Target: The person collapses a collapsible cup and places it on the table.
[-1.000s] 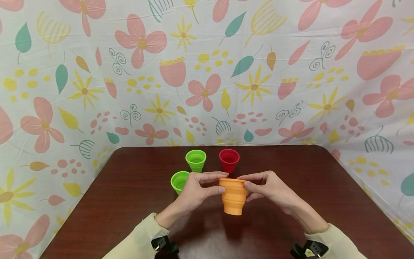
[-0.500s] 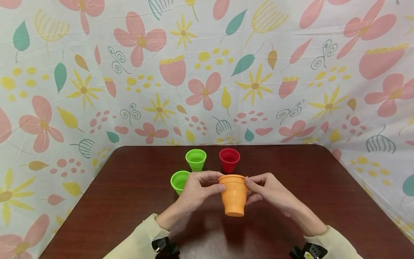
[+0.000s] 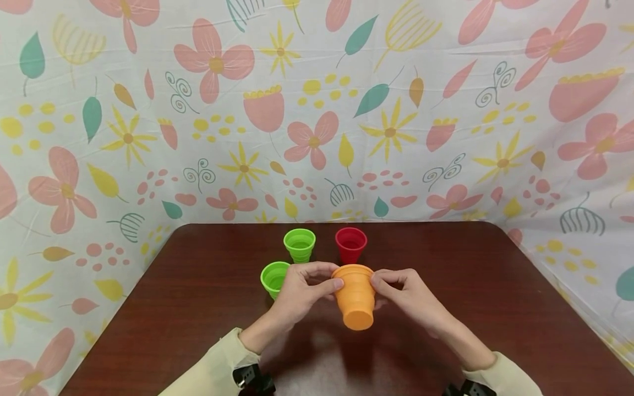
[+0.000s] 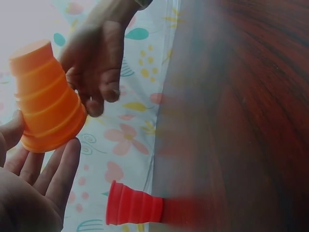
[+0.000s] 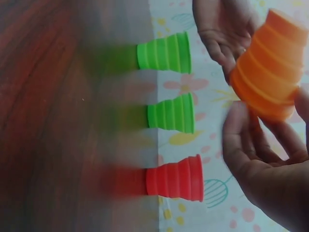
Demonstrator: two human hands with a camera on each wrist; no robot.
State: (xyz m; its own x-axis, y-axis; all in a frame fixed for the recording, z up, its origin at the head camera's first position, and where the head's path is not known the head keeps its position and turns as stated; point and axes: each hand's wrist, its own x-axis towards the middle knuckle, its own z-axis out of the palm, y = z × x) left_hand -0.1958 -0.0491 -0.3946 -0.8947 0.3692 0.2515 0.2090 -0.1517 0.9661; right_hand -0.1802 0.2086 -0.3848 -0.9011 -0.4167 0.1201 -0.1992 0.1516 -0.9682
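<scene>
An orange collapsible cup [image 3: 355, 297] is held up over the table between both hands, its base tipped toward the head camera. My left hand [image 3: 303, 289] pinches the rim side with thumb and fingers. On the other side, my right hand [image 3: 413, 294] grips near the rim, thumb in front and fingers behind. The left wrist view shows the ribbed wall of the orange cup [image 4: 46, 99] with fingers at its rim. Just behind the left hand stands a green cup [image 3: 274, 275], partly covered by that hand.
Farther back on the dark wooden table [image 3: 198, 308] stand another green cup [image 3: 299, 245] and a red cup [image 3: 350, 245], both upright with their mouths up. A flower-printed cloth [image 3: 317, 110] hangs behind the table. Each wrist wears a small black device [image 3: 252, 379].
The orange cup has tilted so that its base faces the head camera more, and its rim has risen slightly. Both hands keep hold of it; the right has shifted slightly left.
</scene>
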